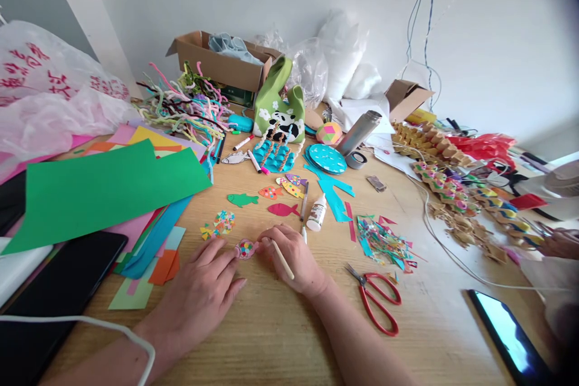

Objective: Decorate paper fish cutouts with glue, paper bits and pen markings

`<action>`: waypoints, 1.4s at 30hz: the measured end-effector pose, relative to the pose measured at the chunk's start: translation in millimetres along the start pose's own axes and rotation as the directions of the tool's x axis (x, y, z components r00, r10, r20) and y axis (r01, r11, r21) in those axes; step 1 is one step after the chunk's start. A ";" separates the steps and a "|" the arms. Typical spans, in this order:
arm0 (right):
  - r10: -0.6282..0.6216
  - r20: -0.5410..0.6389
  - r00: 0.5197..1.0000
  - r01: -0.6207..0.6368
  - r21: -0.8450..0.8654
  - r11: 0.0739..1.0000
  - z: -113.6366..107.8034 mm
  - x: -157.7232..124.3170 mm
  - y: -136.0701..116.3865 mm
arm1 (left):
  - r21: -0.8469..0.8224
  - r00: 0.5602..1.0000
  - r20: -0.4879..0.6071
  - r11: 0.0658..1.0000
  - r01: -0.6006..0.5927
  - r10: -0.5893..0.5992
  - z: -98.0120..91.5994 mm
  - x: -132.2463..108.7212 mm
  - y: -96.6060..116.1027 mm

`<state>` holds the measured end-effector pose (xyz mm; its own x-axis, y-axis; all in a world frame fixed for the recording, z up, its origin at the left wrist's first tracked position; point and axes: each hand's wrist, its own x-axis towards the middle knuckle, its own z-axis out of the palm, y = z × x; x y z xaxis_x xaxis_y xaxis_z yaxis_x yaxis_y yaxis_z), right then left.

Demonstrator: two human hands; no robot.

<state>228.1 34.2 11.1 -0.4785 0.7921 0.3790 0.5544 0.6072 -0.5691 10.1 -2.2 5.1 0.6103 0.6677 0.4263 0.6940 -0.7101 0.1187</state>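
Note:
A small pink paper fish [245, 248] with colourful dots lies flat on the wooden table. The fingertips of my left hand [205, 277] touch its left end, with the fingers stretched out and the thumb apart. Closed in a pinch by the fish's tail, my right hand [292, 256] holds a pale slim stick [283, 259] whose tip is hidden. Just beyond the fish is a heap of coloured paper bits [221, 223]. Further back lie a green paper fish [243, 199], a red paper fish [283, 209] and several decorated ones. A white glue bottle [316, 212] stands beside a pen [304, 202].
Red-handled scissors [380, 301] and paper scraps [384, 241] lie at right, near a lit phone [509, 338]. Coloured paper sheets [108, 187] are stacked left. Behind are pipe cleaners [181, 105], a green panda bag [278, 105] and a metal flask [359, 132]. Another person's hand [561, 244] shows far right.

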 end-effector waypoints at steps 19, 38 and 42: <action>-0.041 0.075 0.996 0.041 0.005 0.999 0.2 3.2 -10.0 | 0.020 0.998 0.044 0.998 0.052 -0.053 4.4 -1.2 1.9; 0.009 0.042 0.999 -0.012 0.059 0.998 3.2 3.4 -7.7 | 0.035 0.998 0.052 0.998 0.043 -0.044 5.5 -1.6 2.2; 0.050 -0.120 0.991 -0.034 0.128 0.991 4.7 1.9 -2.8 | 0.029 0.999 0.025 0.999 0.044 -0.045 5.5 -1.9 1.6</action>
<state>222.4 33.8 10.0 -0.3650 0.8229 0.4355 0.4788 0.5670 -0.6702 12.1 -3.5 -0.5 0.5877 0.7043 0.3982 0.7310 -0.6732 0.1117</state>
